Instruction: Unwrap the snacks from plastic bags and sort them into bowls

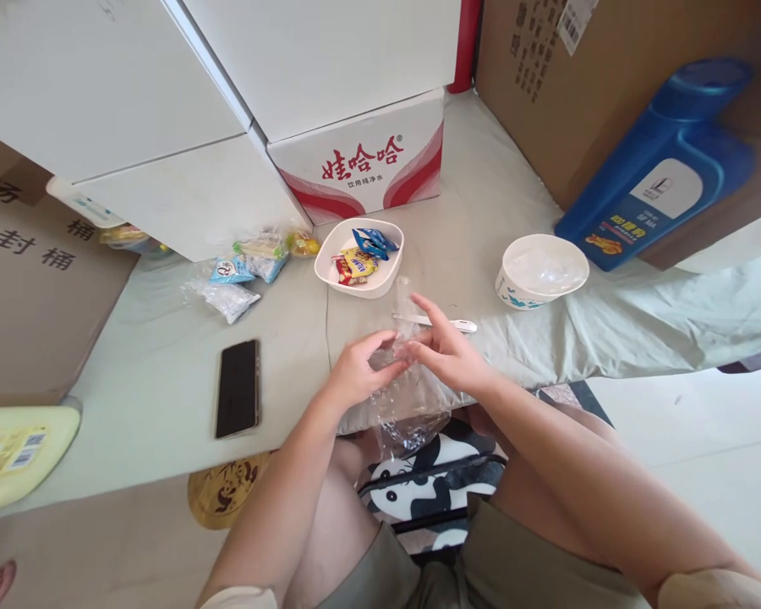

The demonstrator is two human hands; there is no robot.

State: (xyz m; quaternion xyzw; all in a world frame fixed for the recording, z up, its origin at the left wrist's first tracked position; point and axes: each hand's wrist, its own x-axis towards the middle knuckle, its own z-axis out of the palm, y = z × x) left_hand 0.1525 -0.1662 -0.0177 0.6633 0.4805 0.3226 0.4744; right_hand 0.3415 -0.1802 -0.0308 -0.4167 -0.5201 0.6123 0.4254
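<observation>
Both hands meet at the table's front edge around a clear plastic bag (412, 406), which hangs down over the edge. My left hand (358, 368) pinches the bag between thumb and fingers. My right hand (447, 347) grips it too, close to the left fingertips, with its index finger pointing forward. Just beyond the fingers lies a white-handled utility knife (462, 325), partly covered by the bag and the right hand. Behind the hands sits a white square bowl (386, 283) with several small blue, yellow and red snack packets (358, 264) in it.
A paper tub (542, 271) holding clear plastic stands at right, beside a large blue bottle (665, 169). On the left are a phone (238, 389) and several packets (232, 271). White boxes (361, 161) and brown cartons (533, 110) border the table.
</observation>
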